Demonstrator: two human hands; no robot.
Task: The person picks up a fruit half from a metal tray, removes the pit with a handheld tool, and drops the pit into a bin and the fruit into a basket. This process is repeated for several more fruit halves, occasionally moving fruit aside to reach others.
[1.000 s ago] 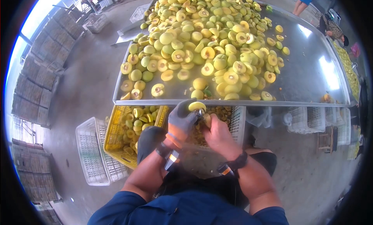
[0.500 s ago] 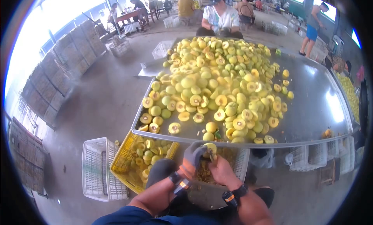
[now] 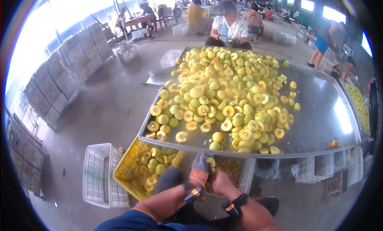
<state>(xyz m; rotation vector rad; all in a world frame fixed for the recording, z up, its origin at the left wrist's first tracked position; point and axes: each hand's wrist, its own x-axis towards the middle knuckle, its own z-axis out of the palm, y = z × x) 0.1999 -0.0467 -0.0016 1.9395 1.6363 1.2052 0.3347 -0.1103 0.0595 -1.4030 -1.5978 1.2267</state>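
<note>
My left hand (image 3: 198,171), in a grey glove with an orange cuff, holds a yellow-green peach half (image 3: 211,162) just below the front edge of the metal table (image 3: 319,123). My bare right hand (image 3: 219,180) works against the same fruit; a small tool in it is too hidden to make out. Both hands hover over a white crate of pits and scraps (image 3: 235,167). A yellow crate (image 3: 127,167) with halved peaches stands to the left. A large heap of peaches (image 3: 219,95), whole and halved, covers the table.
An empty white crate (image 3: 97,175) lies on the concrete floor at left. More white crates (image 3: 327,167) sit under the table's right side. A seated person (image 3: 229,27) works at the far end. Other people and stacked crates (image 3: 60,75) fill the hall.
The view has tilted upward, showing the hall and people beyond the table. My hands stay together on the peach half, now lower in the picture.
</note>
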